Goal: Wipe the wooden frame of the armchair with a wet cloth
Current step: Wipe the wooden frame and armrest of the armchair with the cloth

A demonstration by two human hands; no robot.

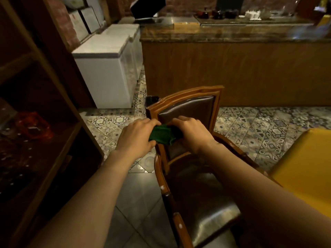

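- The cloth (pixel 162 134), dark green and bunched, sits just below frame centre, held in front of the lower part of the armchair's backrest.
- The left hand (pixel 138 136) grips the cloth's 9 o'clock end, fingers curled tight over it; the right hand (pixel 192 134) grips the 3 o'clock end the same way, knuckles up.
- Both hands close on one wad, which reads as folding or wringing it, not as a wiping stroke; whether the cloth touches wood here I cannot tell.
- The frame (pixel 186 94) runs around the padded back: a curved top rail toward 12 o'clock, side posts down each edge, then the arms sweeping toward 6 o'clock around the seat (pixel 211 208).
- Pale specks show on the left arm rail (pixel 163 187), at 6 o'clock from the cloth, so that stretch looks not yet cleaned.
- No wet streaks or sheen differences stand out on the wood in this dim light, so I judge the task to be at or near its start, with top rail, posts and arms left to do; the legs are out of view.
- Outward: patterned floor tiles (pixel 268 133) at 3 o'clock, a wooden counter (pixel 232 68) at 12, white chests (pixel 107 68) at 10, dark shelving (pixel 35 122) at 9, a yellow surface (pixel 308 169) at 4.
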